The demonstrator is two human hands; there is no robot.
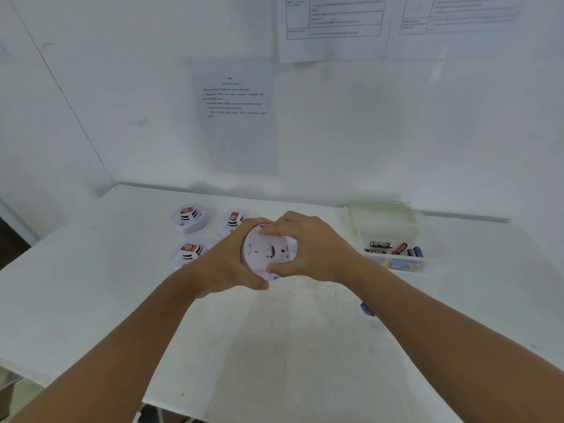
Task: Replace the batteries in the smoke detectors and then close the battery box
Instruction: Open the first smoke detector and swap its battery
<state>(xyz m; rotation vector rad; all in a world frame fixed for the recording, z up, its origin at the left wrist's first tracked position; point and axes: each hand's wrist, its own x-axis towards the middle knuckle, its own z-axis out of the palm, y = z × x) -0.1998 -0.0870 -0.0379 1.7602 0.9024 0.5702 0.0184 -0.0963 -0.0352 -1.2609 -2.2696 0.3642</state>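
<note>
Holding a white smoke detector (267, 251) above the middle of the white counter (122, 300), you have both hands wrapped round it. Your left hand (227, 264) grips its left and near rim, fingers (256, 222) curled over the far edge and thumb under the near side. Your right hand (308, 245) grips the right side, fingers clamped over the top rim and thumb at the near edge. The detector's underside faces you, tilted up, with a small dark slot showing at its centre.

Three more detectors sit on the counter to the left: one far left (189, 217), one just behind your left hand (233, 221), and one nearer (189, 253), partly hidden by your left wrist. Each has a red sticker on its raised middle.

To the right, well apart from your hands, stands a clear battery box (393, 264) with its lid (381, 216) swung open behind it; loose batteries (393, 248) lie inside. A small blue object (367, 309) lies on the counter beside your right forearm. Printed sheets (236, 117) hang on the far wall.
</note>
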